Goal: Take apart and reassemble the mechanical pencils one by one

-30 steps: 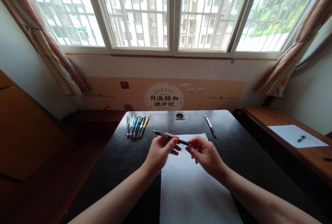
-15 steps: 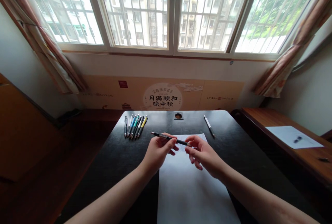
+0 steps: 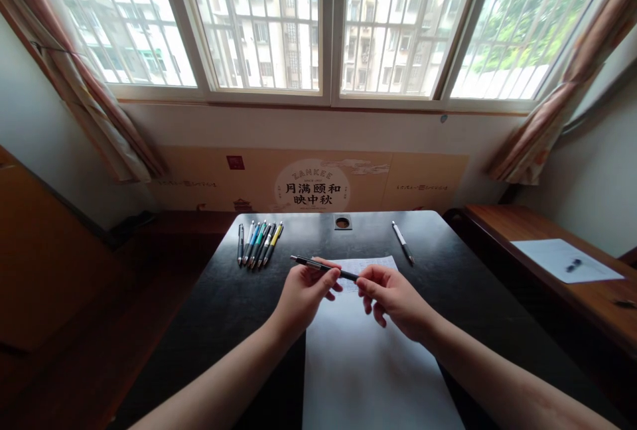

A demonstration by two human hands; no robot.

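Observation:
Both hands hold one dark pen (image 3: 318, 265) level above a white sheet of paper (image 3: 368, 363) on the black table (image 3: 233, 310). My left hand (image 3: 304, 292) pinches the pen's middle. My right hand (image 3: 393, 297) pinches its right end with thumb and forefinger. The pen's left end sticks out free past my left hand. The far edge of the paper carries faint writing.
A row of several coloured pens (image 3: 259, 243) lies at the table's far left. A single white pen (image 3: 402, 242) lies at the far right. A small round hole (image 3: 342, 222) sits at the back edge. A wooden side desk (image 3: 547, 271) with a paper stands at right.
Both hands keep hold of the pen in nearly the same place; the right fingers have closed more tightly round its end. The view has shifted slightly.

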